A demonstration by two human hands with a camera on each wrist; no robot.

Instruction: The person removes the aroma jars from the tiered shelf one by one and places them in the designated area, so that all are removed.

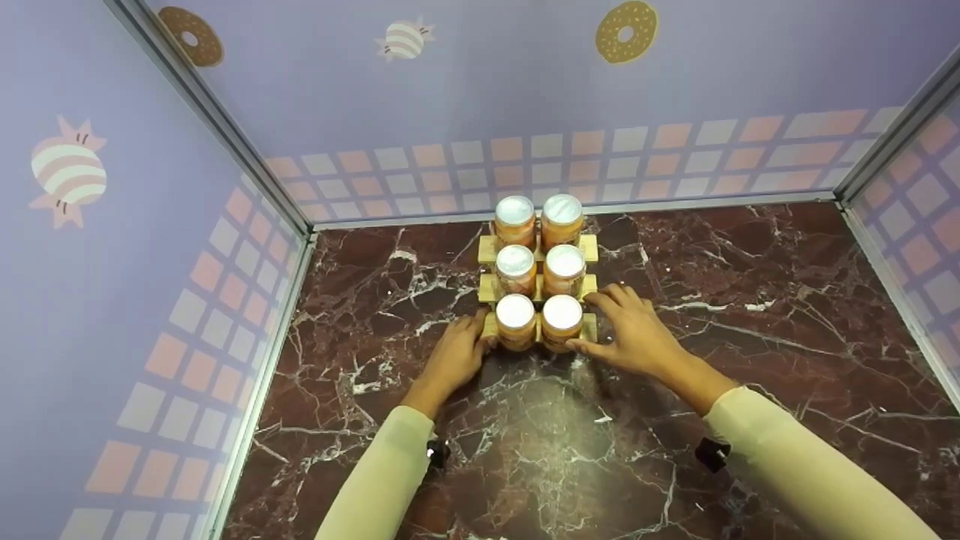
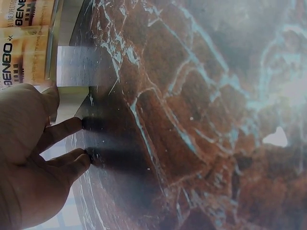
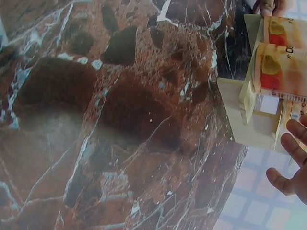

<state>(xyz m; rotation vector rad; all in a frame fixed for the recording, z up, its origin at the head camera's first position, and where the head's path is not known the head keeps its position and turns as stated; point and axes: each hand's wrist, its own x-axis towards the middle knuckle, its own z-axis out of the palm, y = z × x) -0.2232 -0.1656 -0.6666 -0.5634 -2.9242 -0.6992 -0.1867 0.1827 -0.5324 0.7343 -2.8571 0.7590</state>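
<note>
A pale wooden stepped rack point(image 1: 589, 248) stands toward the far side of the table and bears several orange-yellow cans point(image 1: 562, 312) with silvery-white tops, in three rows of two. My left hand point(image 1: 456, 351) touches the left end of the rack's nearest step, and in the left wrist view its lower fingers reach down to the tabletop beside the cans point(image 2: 24, 57). At the right end, my right hand point(image 1: 634, 334) has its thumb by the front can and its fingers spread along the side. The right wrist view shows those fingers point(image 3: 277, 181) loosely extended near the rack point(image 3: 231, 91).
The dark red veined marble tabletop point(image 1: 375, 300) spreads around the rack. A lilac wall point(image 1: 480, 97) with doughnut, candy and check prints rises close behind it. More printed panels point(image 1: 127, 285) with metal edging close in the left and right sides.
</note>
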